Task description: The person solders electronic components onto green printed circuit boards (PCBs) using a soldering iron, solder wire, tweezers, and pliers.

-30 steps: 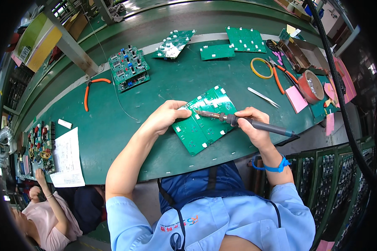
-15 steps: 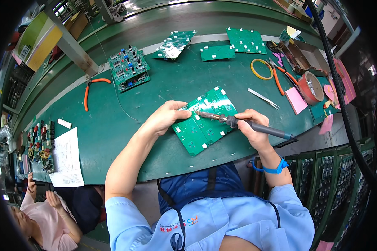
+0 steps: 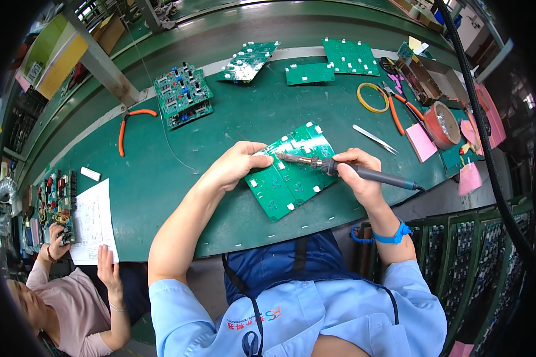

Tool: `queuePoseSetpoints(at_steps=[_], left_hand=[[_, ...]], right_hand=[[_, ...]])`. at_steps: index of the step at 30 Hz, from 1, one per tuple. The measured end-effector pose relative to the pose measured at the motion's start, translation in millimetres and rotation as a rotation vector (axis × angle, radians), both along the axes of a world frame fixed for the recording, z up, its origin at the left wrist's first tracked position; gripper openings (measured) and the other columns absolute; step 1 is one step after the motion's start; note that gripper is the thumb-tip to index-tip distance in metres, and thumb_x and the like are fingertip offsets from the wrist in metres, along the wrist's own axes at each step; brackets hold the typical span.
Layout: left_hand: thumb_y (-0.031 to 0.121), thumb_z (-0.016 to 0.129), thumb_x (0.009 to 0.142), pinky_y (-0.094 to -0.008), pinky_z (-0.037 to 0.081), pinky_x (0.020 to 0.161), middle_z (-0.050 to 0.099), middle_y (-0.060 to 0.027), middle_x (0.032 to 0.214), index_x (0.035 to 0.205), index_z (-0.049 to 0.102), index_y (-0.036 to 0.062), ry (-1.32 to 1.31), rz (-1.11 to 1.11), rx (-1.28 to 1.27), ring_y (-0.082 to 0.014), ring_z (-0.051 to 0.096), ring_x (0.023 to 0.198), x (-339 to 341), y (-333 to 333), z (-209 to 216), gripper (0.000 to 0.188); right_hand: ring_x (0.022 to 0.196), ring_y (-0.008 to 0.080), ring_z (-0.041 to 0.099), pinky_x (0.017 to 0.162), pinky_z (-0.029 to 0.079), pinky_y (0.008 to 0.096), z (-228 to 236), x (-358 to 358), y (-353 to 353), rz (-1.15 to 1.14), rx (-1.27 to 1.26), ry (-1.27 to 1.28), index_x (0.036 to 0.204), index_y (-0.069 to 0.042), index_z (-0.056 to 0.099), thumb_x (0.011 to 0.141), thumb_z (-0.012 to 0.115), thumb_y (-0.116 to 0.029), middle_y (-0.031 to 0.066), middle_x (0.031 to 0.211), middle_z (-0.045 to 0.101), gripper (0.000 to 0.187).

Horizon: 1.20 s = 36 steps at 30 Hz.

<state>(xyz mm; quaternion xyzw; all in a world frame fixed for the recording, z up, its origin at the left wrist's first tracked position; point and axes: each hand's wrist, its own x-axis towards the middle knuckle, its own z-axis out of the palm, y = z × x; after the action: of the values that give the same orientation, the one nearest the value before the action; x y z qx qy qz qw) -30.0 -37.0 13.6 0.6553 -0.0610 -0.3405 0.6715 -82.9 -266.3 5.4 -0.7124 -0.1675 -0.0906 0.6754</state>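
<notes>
A green circuit board (image 3: pixel 298 184) with small white connectors is held at a slant over the bench by my left hand (image 3: pixel 239 165), whose thumb and fingers pinch its upper left edge. In my right hand (image 3: pixel 361 172) is a soldering iron (image 3: pixel 378 176), gripped by its dark handle like a pen. The iron's metal tip lies at the board's upper left part, close to my left thumb. Whether the tip touches a joint is too small to tell. A blue wrist strap (image 3: pixel 393 234) circles my right wrist.
Across the bench's far side are stacked populated boards (image 3: pixel 183 95) and several green boards (image 3: pixel 351 58). Orange-handled cutters (image 3: pixel 125 128) lie left; tweezers (image 3: pixel 373 138), a yellow ring (image 3: pixel 372 99), pliers (image 3: pixel 395 113) and a solder reel (image 3: pixel 442 126) lie right. A co-worker's hands (image 3: pixel 108 268) are at lower left.
The iron's handle has tilted slightly and its tip has shifted a little left and up on the board. The co-worker's hands have moved onto the paper and the boards at left.
</notes>
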Motion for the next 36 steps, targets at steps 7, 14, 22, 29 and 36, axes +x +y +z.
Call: queuePoseSetpoints(at_steps=[7, 14, 22, 29, 36], left_hand=[[0.006, 0.048, 0.072, -0.0235, 0.041, 0.07, 0.057, -0.0109, 0.084, 0.097, 0.05, -0.0084, 0.006, -0.002, -0.031, -0.0133, 0.054, 0.073, 1, 0, -2, 0.029], [0.009, 0.051, 0.073, -0.0222, 0.039, 0.074, 0.057, -0.0079, 0.084, 0.095, 0.051, -0.0051, 0.028, -0.013, -0.004, -0.0112, 0.052, 0.076, 0, 0, 0, 0.026], [0.007, 0.049, 0.072, -0.0236, 0.04, 0.07, 0.056, -0.011, 0.084, 0.096, 0.05, -0.0085, -0.028, 0.034, 0.043, -0.0136, 0.053, 0.075, -3, -3, 3, 0.028], [0.007, 0.049, 0.072, -0.023, 0.039, 0.069, 0.057, -0.0095, 0.082, 0.093, 0.052, -0.0069, -0.03, 0.033, 0.047, -0.0128, 0.052, 0.073, -1, -1, 2, 0.026], [0.007, 0.049, 0.072, -0.0227, 0.04, 0.069, 0.057, -0.0099, 0.082, 0.094, 0.051, -0.0076, -0.032, 0.037, 0.053, -0.0123, 0.053, 0.072, -1, -3, 2, 0.027]], right_hand=[[0.063, 0.0084, 0.052, 0.056, 0.04, 0.0198, 1, 5, -2, 0.02, -0.023, 0.029, 0.08, 0.002, 0.057, 0.071, 0.056, -0.008, 0.0057, 0.069, 0.056, 0.013], [0.063, 0.0084, 0.052, 0.056, 0.04, 0.0193, 2, 6, -3, 0.04, -0.019, 0.042, 0.08, 0.002, 0.057, 0.071, 0.057, -0.009, 0.0056, 0.069, 0.056, 0.014], [0.06, 0.0077, 0.05, 0.053, 0.039, 0.0192, 2, -3, -4, 0.005, -0.036, 0.002, 0.079, 0.002, 0.057, 0.07, 0.056, -0.007, 0.005, 0.067, 0.055, 0.013], [0.058, 0.007, 0.049, 0.051, 0.038, 0.0186, 2, -6, -4, -0.002, -0.061, -0.036, 0.079, 0.002, 0.057, 0.069, 0.056, -0.004, 0.0053, 0.066, 0.054, 0.012], [0.058, 0.0067, 0.049, 0.051, 0.038, 0.0182, 2, -7, -1, -0.036, -0.064, -0.041, 0.078, 0.002, 0.056, 0.068, 0.056, -0.003, 0.0056, 0.066, 0.054, 0.011]])
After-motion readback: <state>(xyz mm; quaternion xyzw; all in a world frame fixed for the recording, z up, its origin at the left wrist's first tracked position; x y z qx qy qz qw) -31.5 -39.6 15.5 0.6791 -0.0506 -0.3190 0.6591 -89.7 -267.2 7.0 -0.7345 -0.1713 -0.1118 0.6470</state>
